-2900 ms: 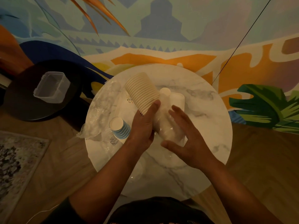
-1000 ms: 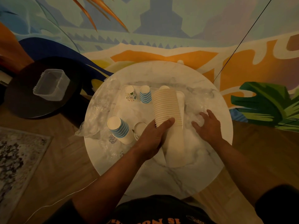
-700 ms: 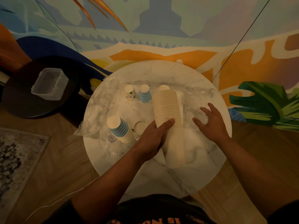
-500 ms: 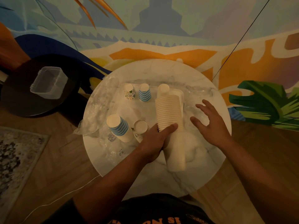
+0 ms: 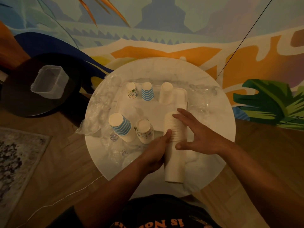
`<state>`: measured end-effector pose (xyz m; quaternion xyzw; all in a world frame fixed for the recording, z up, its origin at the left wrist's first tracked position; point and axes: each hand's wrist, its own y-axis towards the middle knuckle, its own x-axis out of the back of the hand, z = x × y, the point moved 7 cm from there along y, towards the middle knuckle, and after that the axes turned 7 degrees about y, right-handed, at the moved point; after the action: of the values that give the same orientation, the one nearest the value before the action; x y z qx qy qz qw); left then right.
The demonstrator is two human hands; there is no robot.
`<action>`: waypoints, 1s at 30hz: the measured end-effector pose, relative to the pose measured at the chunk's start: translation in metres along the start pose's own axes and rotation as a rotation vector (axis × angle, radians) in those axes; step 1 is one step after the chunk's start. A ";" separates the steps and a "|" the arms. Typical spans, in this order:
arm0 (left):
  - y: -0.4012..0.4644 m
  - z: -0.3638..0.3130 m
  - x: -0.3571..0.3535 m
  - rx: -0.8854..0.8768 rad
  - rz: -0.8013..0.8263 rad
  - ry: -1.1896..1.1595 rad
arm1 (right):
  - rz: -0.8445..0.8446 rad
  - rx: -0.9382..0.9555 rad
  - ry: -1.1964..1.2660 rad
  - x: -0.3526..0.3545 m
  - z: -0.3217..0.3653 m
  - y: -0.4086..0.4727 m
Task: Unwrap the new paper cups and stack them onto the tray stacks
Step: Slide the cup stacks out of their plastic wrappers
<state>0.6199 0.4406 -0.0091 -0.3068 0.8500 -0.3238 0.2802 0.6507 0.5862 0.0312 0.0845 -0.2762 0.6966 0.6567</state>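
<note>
At the near right of the marble table [image 5: 205,170], we hold the plain white cup stack [image 5: 174,145]: left hand [image 5: 156,149] grips it, right hand [image 5: 195,134] spread alongside. Keep it straight, then lower onto the tray [image 5: 181,94]'s far white stack [image 5: 165,94].

From my remote feed I see a dim, warm-lit room. A painted mural wall [image 5: 164,30] fills the top: teal and lavender shapes, orange bands, a blue sweep at left and green leaves [image 5: 269,102] at right. A thin dark line [image 5: 243,38] slants across it (whether cord or crack I cannot tell). A round marble-topped table [image 5: 205,162] stands on wood flooring [image 5: 57,170]. To the left sits a round black side table [image 5: 21,99], and a patterned rug [image 5: 14,155] lies at the left edge.
</note>
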 end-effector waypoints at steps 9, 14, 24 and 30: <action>-0.005 -0.001 0.017 -0.140 -0.080 -0.114 | -0.214 -0.075 0.285 -0.003 -0.037 0.001; -0.016 -0.008 0.011 -0.291 0.038 -0.105 | -0.387 -0.149 0.414 -0.009 -0.049 0.004; -0.021 0.003 0.019 -0.294 -0.041 0.008 | -0.332 -0.210 0.386 -0.047 -0.050 -0.008; -0.020 0.008 0.018 -0.245 -0.066 0.085 | -0.235 -0.180 0.445 -0.058 -0.042 -0.010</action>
<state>0.6200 0.4127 -0.0042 -0.3526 0.8837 -0.2392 0.1936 0.6776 0.5565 -0.0296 -0.0981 -0.1741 0.5898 0.7824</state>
